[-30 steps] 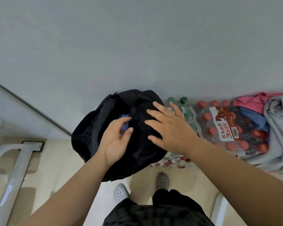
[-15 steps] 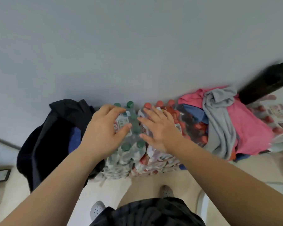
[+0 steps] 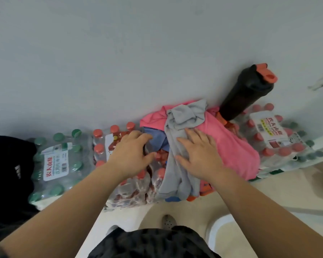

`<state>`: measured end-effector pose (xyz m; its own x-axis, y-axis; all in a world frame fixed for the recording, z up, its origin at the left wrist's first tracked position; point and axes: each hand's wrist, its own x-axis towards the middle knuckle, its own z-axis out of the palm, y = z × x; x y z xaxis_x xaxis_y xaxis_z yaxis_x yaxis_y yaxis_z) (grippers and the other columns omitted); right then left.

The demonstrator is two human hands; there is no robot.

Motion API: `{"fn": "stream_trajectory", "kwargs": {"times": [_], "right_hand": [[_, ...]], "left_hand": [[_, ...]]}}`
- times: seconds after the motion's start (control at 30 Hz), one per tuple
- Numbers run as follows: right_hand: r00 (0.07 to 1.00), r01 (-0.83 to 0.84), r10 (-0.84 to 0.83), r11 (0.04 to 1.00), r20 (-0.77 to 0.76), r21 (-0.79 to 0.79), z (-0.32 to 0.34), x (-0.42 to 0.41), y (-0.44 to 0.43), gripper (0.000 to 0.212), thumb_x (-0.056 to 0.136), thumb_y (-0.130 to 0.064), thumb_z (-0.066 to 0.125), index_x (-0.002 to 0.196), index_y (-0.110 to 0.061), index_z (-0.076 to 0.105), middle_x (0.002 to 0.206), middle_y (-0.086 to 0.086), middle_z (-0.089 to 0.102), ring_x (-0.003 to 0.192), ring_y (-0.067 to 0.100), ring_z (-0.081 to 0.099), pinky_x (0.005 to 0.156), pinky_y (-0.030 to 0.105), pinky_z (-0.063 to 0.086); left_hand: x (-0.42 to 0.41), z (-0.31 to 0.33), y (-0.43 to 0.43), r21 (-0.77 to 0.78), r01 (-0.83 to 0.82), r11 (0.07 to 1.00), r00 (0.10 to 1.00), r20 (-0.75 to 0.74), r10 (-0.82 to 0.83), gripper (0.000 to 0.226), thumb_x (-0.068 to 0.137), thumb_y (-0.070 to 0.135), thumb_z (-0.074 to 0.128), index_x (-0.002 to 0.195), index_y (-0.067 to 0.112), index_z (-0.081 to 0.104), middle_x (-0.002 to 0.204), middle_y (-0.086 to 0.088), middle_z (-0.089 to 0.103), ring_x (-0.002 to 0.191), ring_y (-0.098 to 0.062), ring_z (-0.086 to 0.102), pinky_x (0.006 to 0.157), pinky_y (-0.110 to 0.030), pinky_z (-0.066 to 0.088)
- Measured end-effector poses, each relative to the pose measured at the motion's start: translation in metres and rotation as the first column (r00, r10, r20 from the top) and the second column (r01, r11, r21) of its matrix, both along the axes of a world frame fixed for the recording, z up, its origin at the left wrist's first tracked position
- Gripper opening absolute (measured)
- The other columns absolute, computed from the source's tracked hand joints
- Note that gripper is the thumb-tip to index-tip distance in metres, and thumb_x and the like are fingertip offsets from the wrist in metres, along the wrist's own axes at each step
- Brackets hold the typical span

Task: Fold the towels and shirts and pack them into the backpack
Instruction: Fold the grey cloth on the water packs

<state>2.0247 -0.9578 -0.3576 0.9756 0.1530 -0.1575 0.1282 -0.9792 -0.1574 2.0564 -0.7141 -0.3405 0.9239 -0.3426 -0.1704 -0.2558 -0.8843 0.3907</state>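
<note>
Having left the black fabric backpack (image 3: 6, 183) at far left, the right hand (image 3: 199, 157) lies with fingers spread on the crumpled grey cloth (image 3: 175, 170), the left hand (image 3: 132, 155) loosely curled beside it, likely the next piece to fold.

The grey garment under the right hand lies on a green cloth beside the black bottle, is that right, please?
Not quite: the head view shows the grey garment lying on a pink cloth, not green. The right hand does rest on it, beside the black bottle.
</note>
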Motion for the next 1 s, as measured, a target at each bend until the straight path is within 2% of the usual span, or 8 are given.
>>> {"fn": "stream_trajectory", "kwargs": {"times": [0.17,0.37,0.47,0.6,0.7,0.77,0.9,1.0], "right_hand": [[0.997,-0.01,0.012,1.0,-0.072,0.028,-0.006,0.007,-0.036,0.068,0.094,-0.066,0.038,0.154,-0.04,0.025,0.167,-0.004,0.012,0.153,0.026,0.007,0.121,0.056,0.011],[0.986,-0.078,0.09,0.993,-0.139,0.089,-0.01,0.008,-0.053,0.072,0.096,-0.067,0.037,0.157,-0.041,0.011,0.168,-0.008,0.001,0.155,0.02,-0.005,0.121,0.057,0.006],[0.991,-0.069,0.082,0.989,-0.103,0.128,-0.011,0.007,-0.055,0.071,0.096,-0.064,0.04,0.158,-0.037,0.017,0.168,-0.009,0.009,0.155,0.019,-0.001,0.122,0.055,0.007],[1.0,-0.021,0.013,0.961,0.029,0.276,-0.01,0.003,-0.053,0.061,0.095,-0.055,0.047,0.15,-0.029,0.043,0.157,-0.01,0.039,0.149,0.016,0.024,0.119,0.049,0.021],[0.985,0.034,-0.119,0.84,0.123,0.541,-0.008,-0.002,-0.054,0.042,0.094,-0.037,0.054,0.132,-0.021,0.064,0.133,-0.007,0.062,0.123,0.007,0.053,0.107,0.03,0.042],[0.967,0.13,-0.246,0.694,0.064,0.708,-0.002,-0.004,-0.054,0.028,0.093,-0.018,0.063,0.12,-0.02,0.071,0.117,-0.011,0.067,0.103,-0.003,0.059,0.093,0.015,0.047],[0.922,0.276,-0.372,0.44,-0.106,0.855,0.012,-0.001,-0.048,0.029,0.089,-0.001,0.063,0.093,-0.027,0.074,0.088,-0.014,0.072,0.076,-0.004,0.064,0.069,0.013,0.048],[0.939,0.269,-0.307,0.371,-0.156,0.889,0.025,0.002,-0.033,0.029,0.09,0.001,0.062,0.09,-0.026,0.072,0.089,-0.008,0.072,0.081,0.003,0.064,0.075,0.023,0.054]], "left_hand": [[0.033,-0.008,-0.046,0.055,0.063,0.997,0.996,-0.069,-0.059,0.069,0.085,0.06,0.051,0.148,0.037,0.035,0.149,0.0,0.042,0.137,-0.031,0.04,0.11,-0.05,0.039],[0.071,0.005,-0.096,0.087,0.12,0.989,0.993,0.011,-0.121,0.072,0.097,0.033,0.053,0.156,0.043,0.015,0.167,-0.005,0.004,0.144,-0.038,0.025,0.117,-0.047,0.028],[0.085,0.005,-0.111,0.189,0.17,0.967,0.984,0.011,-0.176,0.061,0.098,0.03,0.051,0.153,0.04,0.027,0.159,-0.005,0.026,0.135,-0.035,0.034,0.111,-0.046,0.033],[0.09,0.008,-0.116,0.128,0.097,0.987,0.988,0.11,-0.112,0.04,0.092,0.02,0.054,0.131,0.028,0.055,0.115,-0.005,0.059,0.108,-0.03,0.051,0.09,-0.041,0.045],[0.082,0.018,-0.108,-0.077,0.031,0.997,0.982,0.187,-0.017,0.018,0.091,0.016,0.058,0.108,0.015,0.065,0.092,-0.004,0.062,0.091,-0.03,0.056,0.073,-0.038,0.045],[0.07,0.026,-0.097,-0.18,-0.048,0.982,0.978,0.193,0.083,0.009,0.093,0.016,0.06,0.1,0.013,0.065,0.084,-0.002,0.062,0.08,-0.027,0.057,0.064,-0.035,0.042],[0.038,0.037,-0.053,-0.309,-0.332,0.891,0.929,0.055,0.365,0.004,0.093,0.018,0.06,0.091,0.019,0.063,0.072,0.0,0.064,0.064,-0.019,0.058,0.054,-0.032,0.046],[0.017,0.04,-0.01,-0.231,-0.455,0.86,0.883,0.014,0.47,0.006,0.091,0.02,0.06,0.085,0.021,0.062,0.07,-0.002,0.065,0.062,-0.024,0.06,0.052,-0.031,0.042]]}}
